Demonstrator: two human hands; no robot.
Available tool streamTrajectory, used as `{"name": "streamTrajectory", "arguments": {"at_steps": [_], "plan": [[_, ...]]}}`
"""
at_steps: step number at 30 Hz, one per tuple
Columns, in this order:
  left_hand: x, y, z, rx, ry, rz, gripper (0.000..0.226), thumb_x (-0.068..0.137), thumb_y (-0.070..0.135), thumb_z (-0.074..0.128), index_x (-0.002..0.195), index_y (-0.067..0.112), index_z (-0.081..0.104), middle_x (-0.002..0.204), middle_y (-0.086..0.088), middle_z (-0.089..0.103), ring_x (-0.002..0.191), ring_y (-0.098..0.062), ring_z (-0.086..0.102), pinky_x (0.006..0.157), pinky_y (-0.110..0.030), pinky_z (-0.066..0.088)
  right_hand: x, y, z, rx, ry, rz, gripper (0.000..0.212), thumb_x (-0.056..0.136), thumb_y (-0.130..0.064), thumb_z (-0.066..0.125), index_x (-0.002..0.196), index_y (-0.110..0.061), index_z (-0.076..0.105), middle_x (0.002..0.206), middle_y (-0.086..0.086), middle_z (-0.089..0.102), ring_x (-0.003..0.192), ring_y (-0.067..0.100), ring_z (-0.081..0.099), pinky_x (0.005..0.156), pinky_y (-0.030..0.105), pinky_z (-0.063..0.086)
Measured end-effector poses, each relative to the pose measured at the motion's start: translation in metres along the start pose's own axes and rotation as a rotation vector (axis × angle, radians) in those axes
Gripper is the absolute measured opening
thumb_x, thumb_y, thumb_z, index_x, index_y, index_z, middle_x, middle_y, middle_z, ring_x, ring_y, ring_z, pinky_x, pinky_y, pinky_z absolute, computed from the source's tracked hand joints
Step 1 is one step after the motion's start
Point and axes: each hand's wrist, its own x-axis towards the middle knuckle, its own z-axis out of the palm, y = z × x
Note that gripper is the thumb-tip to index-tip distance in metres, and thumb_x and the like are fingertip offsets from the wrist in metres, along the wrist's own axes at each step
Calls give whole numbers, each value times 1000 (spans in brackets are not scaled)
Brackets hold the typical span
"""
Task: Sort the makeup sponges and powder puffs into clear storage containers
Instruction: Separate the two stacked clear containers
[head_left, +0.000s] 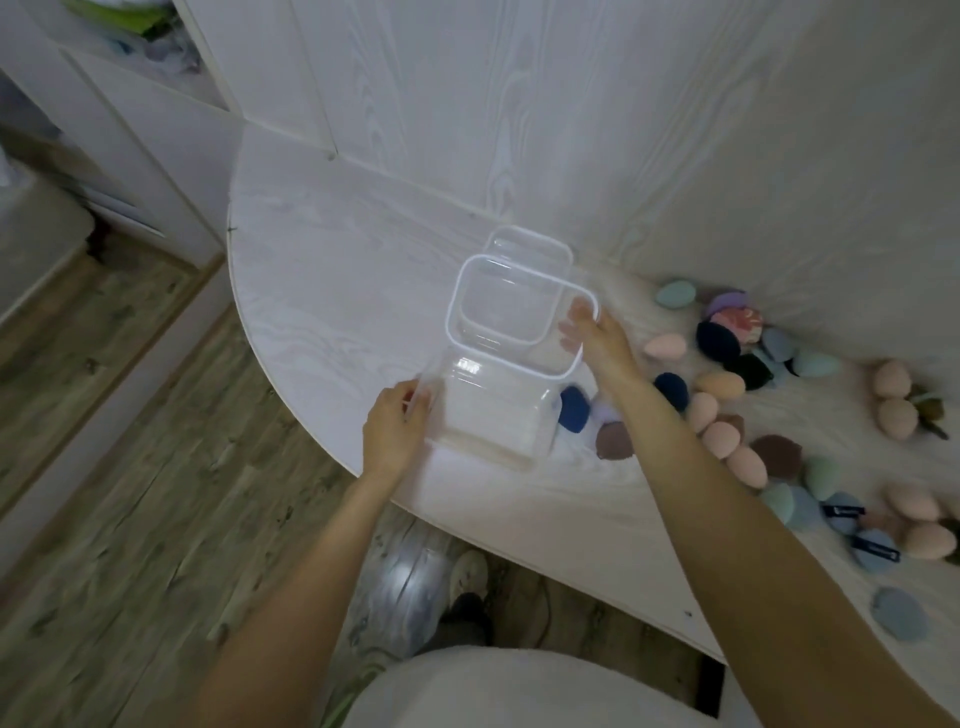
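Note:
Two clear storage containers stand on the white table (322, 270). My left hand (397, 428) grips the left wall of the near clear container (493, 415). My right hand (597, 340) holds the right rim of the white-rimmed clear container (467, 291), which is raised above the near one. Behind it lies a clear lid (540, 247). Makeup sponges and powder puffs are scattered to the right: peach egg sponges (719, 436), a dark blue puff (574, 408), a brown puff (613, 441), teal and navy ones (717, 340).
A white wood-grain wall (571, 104) runs along the back of the table. The table's curved edge (291, 395) drops to a wooden floor on the left. White shelves (130, 156) stand far left. A large plastic water bottle (410, 592) and a shoe sit under the table.

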Motion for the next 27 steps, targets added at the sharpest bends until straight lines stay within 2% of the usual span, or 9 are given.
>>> {"name": "streamTrajectory", "arguments": {"at_steps": [5,7,10,14,17,20,23,27], "plan": [[8,21,24,-56,-11,2,39,99,41,33,116,15,57,110,-5,59,95,-14,52,79,-29,39,9,2,-17,-174,54,-22,45,95,-28,50,135,-11,37,130,7,50,106,16,52,92,30,46],[7,26,31,-65,-21,-13,40,99,42,33,118,15,56,110,-5,58,95,-17,54,84,-37,47,0,13,-27,-216,79,-40,48,94,-24,52,138,-14,34,133,7,48,109,15,50,99,35,43],[3,29,33,-33,-57,-30,41,96,45,36,119,17,55,110,-3,60,88,-21,60,84,-42,50,-23,29,-37,-300,92,-111,47,95,-18,51,139,-15,35,129,5,49,105,11,48,95,26,40],[-9,29,30,-37,-85,-49,39,90,44,51,121,21,52,101,6,62,81,-19,64,80,-36,50,-49,44,-37,-477,51,-255,51,92,-11,54,139,-16,36,131,4,48,114,15,49,96,23,38],[-17,29,27,-69,-102,-28,43,86,41,59,123,21,52,100,7,63,82,-16,65,82,-36,51,-55,52,-37,-717,-1,-341,53,91,-8,53,141,-14,35,145,4,37,129,17,38,98,13,24],[-21,29,25,-94,-113,-8,45,86,41,61,124,21,51,106,5,63,83,-13,64,80,-34,51,-57,55,-39,-850,-33,-358,55,93,-9,51,144,-12,29,154,2,22,139,17,24,108,20,18],[-23,32,25,-60,-100,-8,47,86,42,60,127,20,50,112,6,61,85,-8,60,76,-26,44,-59,57,-41,-890,-33,-361,54,94,-12,50,144,-12,30,154,2,22,140,18,23,111,25,19],[-27,35,22,-1,-16,23,51,86,47,58,128,21,47,116,8,56,91,-7,57,76,-26,41,-63,58,-42,-916,-56,-385,50,95,-15,49,143,-15,34,154,2,22,139,18,24,109,27,23]]}}
